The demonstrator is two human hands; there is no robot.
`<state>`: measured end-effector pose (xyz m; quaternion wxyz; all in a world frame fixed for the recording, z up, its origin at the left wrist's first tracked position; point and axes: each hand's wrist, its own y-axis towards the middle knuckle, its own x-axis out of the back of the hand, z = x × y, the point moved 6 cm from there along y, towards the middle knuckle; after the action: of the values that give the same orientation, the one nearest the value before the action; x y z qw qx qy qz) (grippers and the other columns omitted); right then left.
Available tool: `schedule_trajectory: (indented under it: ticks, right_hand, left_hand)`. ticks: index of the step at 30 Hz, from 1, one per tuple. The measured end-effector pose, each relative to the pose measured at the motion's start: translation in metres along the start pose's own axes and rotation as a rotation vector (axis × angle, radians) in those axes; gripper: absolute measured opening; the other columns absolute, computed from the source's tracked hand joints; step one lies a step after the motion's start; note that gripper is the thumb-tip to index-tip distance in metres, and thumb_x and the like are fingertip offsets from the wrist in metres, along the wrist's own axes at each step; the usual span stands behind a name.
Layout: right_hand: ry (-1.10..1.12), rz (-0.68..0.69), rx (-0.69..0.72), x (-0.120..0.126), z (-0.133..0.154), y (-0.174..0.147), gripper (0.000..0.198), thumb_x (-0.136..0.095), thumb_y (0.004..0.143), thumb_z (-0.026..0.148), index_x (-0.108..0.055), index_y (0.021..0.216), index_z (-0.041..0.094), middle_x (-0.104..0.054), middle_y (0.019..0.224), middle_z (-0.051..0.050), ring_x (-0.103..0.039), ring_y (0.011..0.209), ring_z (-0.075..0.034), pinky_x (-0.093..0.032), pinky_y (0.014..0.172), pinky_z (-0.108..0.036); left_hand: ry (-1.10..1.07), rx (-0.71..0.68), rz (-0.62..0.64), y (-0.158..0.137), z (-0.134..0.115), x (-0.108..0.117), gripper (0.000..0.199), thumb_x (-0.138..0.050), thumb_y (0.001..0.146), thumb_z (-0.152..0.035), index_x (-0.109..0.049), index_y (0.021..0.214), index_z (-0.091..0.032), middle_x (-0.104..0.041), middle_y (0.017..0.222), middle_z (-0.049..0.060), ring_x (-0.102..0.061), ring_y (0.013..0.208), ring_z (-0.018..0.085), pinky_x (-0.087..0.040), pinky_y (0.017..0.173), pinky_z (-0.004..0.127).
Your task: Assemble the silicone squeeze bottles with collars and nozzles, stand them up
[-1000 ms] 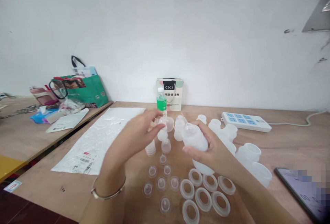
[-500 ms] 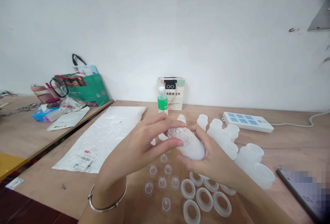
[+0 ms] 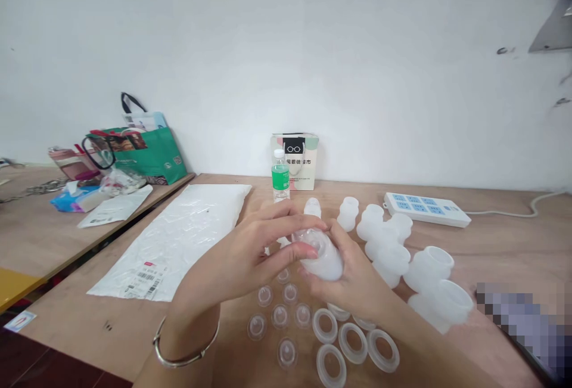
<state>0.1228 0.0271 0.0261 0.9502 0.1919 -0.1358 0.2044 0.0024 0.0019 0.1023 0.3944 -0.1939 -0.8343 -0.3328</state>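
Right hand (image 3: 353, 266) curled around milky bottle (image 3: 329, 264), its clear top (image 3: 307, 236) clasped between thumb and fingers of left hand (image 3: 254, 242), clear teats (image 3: 280, 316) laid nearer the body than both hands

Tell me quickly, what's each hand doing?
Left hand: closed around the clear top of a white bottle.
Right hand: closed, holding the white bottle.

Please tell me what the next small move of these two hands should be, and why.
Probably the left hand should gently press the clear plastic cover down onto the frosted white plastic bottle: it is curled around the cover at the bottle's top, while the right hand holds the bottle's body. Whether the cover is fully seated cannot be seen.
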Motion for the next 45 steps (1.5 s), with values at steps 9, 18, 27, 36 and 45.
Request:
schedule_trajectory:
  ticks: [9, 18, 27, 36, 45]
  right_hand:
    - [-0.249, 0.072, -0.033, 0.007, -0.025, 0.018, 0.026, -0.062, 0.076, 0.018, -0.056, 0.101, 0.021, -0.065, 0.095, -0.003, -0.062, 0.088, -0.022, -0.049, 0.076, -0.037]
    - [-0.608, 0.104, -0.137, 0.031, -0.055, 0.024, 0.029, -0.064, 0.079, 0.031, -0.050, 0.102, 0.020, -0.061, 0.096, -0.005, -0.060, 0.083, -0.023, -0.045, 0.072, -0.036]
    - [-0.662, 0.062, -0.210, 0.034, -0.090, 0.039, 0.031, -0.072, 0.070, 0.028, -0.048, 0.088, 0.021, -0.051, 0.093, -0.002, -0.056, 0.082, -0.021, -0.045, 0.073, -0.033]
    - [-0.725, 0.039, -0.254, 0.041, -0.080, 0.033, 0.042, -0.074, 0.069, 0.033, -0.045, 0.095, 0.019, -0.058, 0.102, -0.008, -0.061, 0.081, -0.023, -0.044, 0.067, -0.032]
    - [-1.149, 0.442, -0.378, 0.013, -0.022, -0.012, 0.022, -0.059, 0.085, 0.017, -0.060, 0.107, 0.012, -0.074, 0.094, -0.015, -0.071, 0.089, -0.032, -0.048, 0.067, -0.035]
  left_hand:
    - [0.206, 0.110, 0.057, 0.016, 0.022, -0.025, 0.031, -0.039, 0.098, -0.023, -0.058, 0.122, -0.022, -0.061, 0.115, 0.007, -0.061, 0.098, 0.020, -0.049, 0.087, 0.036]
    - [0.416, 0.147, 0.074, 0.016, 0.031, -0.036, 0.034, -0.043, 0.097, -0.033, -0.049, 0.128, -0.020, -0.052, 0.132, 0.012, -0.052, 0.121, 0.027, -0.045, 0.100, 0.044]
    - [0.521, 0.236, 0.220, 0.010, 0.041, -0.035, 0.034, -0.046, 0.095, -0.037, -0.058, 0.116, -0.013, -0.061, 0.118, 0.011, -0.064, 0.100, 0.026, -0.051, 0.086, 0.042]
    - [0.629, 0.558, 0.441, 0.011, 0.061, -0.052, 0.018, -0.055, 0.083, -0.017, -0.070, 0.083, -0.009, -0.072, 0.090, 0.018, -0.070, 0.087, 0.029, -0.054, 0.073, 0.039]
    - [0.639, 0.731, 0.668, 0.016, 0.113, -0.097, 0.026, -0.059, 0.091, -0.030, -0.061, 0.110, -0.012, -0.065, 0.109, 0.008, -0.064, 0.096, 0.020, -0.055, 0.084, 0.041]
